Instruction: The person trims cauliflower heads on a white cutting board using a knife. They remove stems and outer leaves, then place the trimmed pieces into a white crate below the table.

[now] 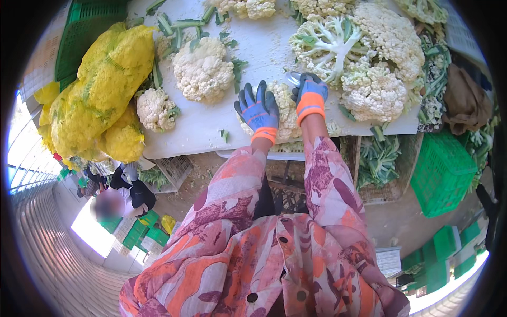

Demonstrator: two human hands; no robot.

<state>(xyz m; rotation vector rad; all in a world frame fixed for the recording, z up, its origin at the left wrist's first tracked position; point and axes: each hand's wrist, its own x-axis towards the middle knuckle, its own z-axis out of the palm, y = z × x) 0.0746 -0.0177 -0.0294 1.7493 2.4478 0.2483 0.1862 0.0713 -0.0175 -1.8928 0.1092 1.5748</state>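
Observation:
My left hand point(259, 111), in a blue and dark rubber-coated glove with an orange cuff, lies with its fingers spread over the left side of a cauliflower head point(283, 107). This head sits at the near edge of the white-topped table point(198, 130), partly covered by both hands. My right hand point(311, 93), gloved alike, is closed around a shiny metal hand tool point(293, 78) at the head's right side. The tool's exact kind is hidden by the fingers. Just beyond, an upturned cauliflower point(336, 47) shows its cut stem.
Several cauliflowers point(374, 93) are heaped at right; a larger head point(204, 71) and a small one point(156, 110) lie left. Filled yellow mesh bags point(103, 87) rest at the left edge. Green crates point(443, 174) and leaf trimmings point(378, 160) stand below right. Another person point(130, 194) is at lower left.

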